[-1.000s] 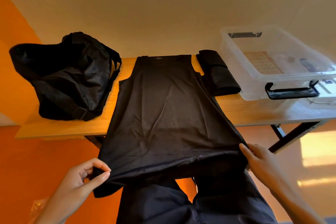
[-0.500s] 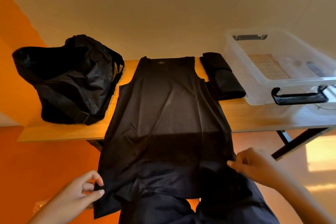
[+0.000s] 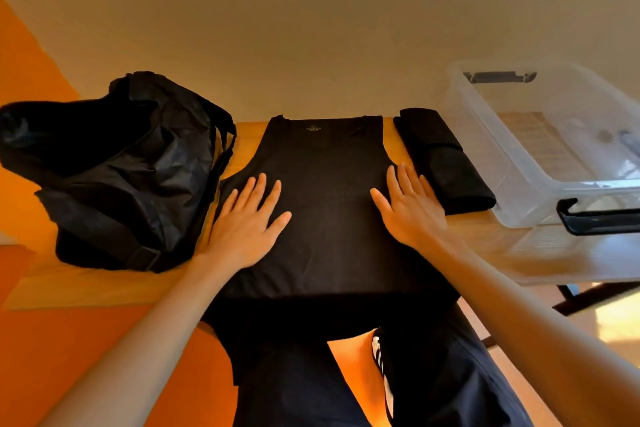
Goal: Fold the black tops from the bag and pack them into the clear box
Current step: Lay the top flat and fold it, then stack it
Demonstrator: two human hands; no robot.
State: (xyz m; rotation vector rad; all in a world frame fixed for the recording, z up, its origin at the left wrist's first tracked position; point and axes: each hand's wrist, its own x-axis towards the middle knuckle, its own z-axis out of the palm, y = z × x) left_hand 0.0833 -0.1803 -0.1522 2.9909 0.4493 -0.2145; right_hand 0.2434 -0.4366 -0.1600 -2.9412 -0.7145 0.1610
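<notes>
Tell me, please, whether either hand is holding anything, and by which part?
Nothing is held. The left hand and the right hand lie flat, fingers straight, on the chest of the top spread on the table.

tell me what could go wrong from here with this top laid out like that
1. The hem of the top hangs over the near edge of the table. Once the flat left hand and right hand lift, it may slide off.
2. The folded top lies close by its right side, so folding there could knock it out of shape.
3. The bag crowds the left side, leaving little room for that fold.
</notes>
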